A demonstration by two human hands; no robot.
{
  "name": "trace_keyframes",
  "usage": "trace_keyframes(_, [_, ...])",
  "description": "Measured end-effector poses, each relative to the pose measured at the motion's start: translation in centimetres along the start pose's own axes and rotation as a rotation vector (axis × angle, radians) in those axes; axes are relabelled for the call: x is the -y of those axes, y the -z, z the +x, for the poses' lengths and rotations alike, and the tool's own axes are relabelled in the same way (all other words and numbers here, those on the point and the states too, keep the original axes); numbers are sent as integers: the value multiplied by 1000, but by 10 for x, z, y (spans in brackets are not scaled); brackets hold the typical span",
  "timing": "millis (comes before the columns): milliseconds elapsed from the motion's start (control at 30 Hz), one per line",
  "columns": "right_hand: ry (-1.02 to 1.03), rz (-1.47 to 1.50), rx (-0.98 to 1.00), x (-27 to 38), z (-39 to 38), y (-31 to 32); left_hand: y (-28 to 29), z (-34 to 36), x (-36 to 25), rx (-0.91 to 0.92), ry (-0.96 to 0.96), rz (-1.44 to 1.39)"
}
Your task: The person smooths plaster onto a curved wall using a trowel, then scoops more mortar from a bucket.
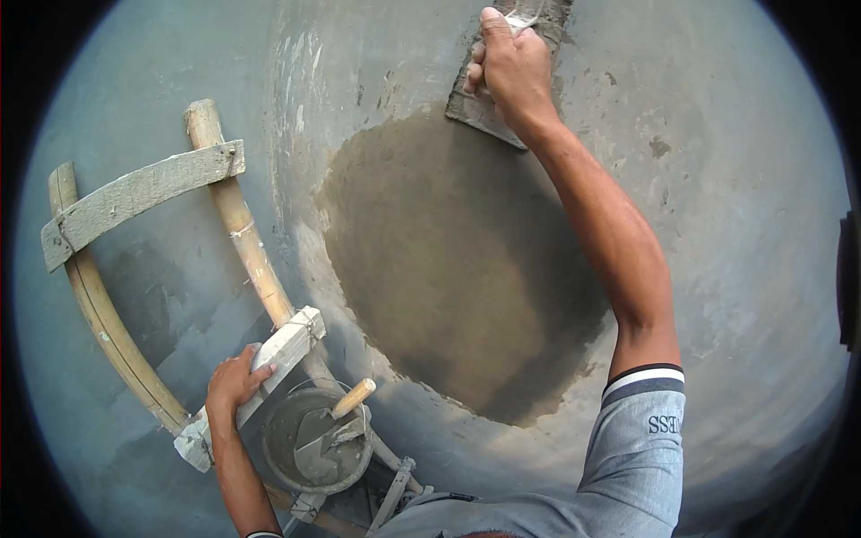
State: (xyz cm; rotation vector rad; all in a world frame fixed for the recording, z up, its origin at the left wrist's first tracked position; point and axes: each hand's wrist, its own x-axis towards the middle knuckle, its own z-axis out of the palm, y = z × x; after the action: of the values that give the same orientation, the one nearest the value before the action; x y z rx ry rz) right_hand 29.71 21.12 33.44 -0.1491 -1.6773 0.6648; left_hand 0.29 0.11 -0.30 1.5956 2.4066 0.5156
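My right hand (511, 67) is closed round the handle of a plastering float (489, 117), a long flat tool caked with mortar, and holds it against the grey wall (708, 260). Below the float lies a large damp brown patch of plaster (448, 278) with a ragged edge. At the lower left, my left hand (235, 381) grips a wooden rung (291, 345) of a bamboo ladder (256, 255), fingers wrapped over it. A bucket (272, 448) of wet grey mortar hangs by that rung, and a trowel (354, 399) with a wooden handle rests in it.
The ladder leans on the wall, its upper rung (134, 197) tied on with wire at both poles. Lower rungs (395, 489) show beside the bucket, near my body. A dark object (847, 278) shows at the right rim.
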Motion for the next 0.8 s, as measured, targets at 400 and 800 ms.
trace_keyframes(400, [-27, -67, -142, -4, 33, -8, 3, -3, -1, 2, 10, -4])
trace_keyframes(800, [33, -314, -128, -9, 32, -22, 0, -4, 3, -10, 6, -17])
